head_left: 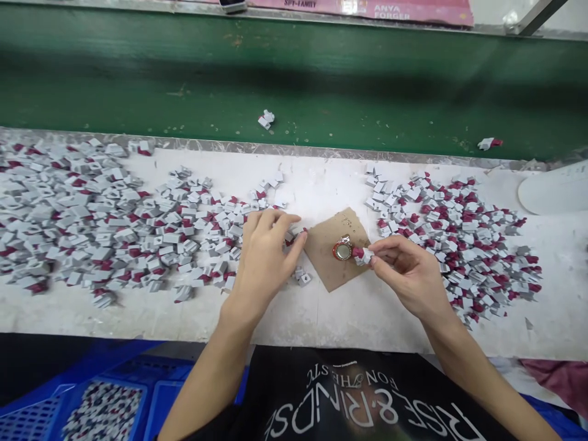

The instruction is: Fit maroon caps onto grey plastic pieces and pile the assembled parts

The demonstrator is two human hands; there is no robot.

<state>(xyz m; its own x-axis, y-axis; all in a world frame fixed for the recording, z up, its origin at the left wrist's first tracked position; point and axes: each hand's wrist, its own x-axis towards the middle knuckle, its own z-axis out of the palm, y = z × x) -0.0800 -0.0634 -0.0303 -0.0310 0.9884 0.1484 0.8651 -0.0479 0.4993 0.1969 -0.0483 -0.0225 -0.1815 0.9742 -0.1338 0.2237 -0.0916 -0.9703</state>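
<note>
Between the thumb and fingertips of my right hand point(408, 269) is a small grey and dark-red plastic part point(362, 253). Its red end points left, close beside a small round pot point(342, 249) with a red rim and silvery middle. The pot sits on a square of brown cardboard point(333, 277). My left hand point(269, 251) is over the right edge of a wide pile of similar plastic parts point(151, 226). Its fingers and thumb are apart, with some loose parts under and between them. Another grey part point(302, 277) lies just below its thumb.
A second pile of grey and red parts point(468, 239) spreads to the right of the cardboard. Beyond the white table point(316, 318) runs a green belt point(367, 98) with two stray parts on it. A white round container point(555, 188) stands far right. Blue crates point(149, 398) are below, left.
</note>
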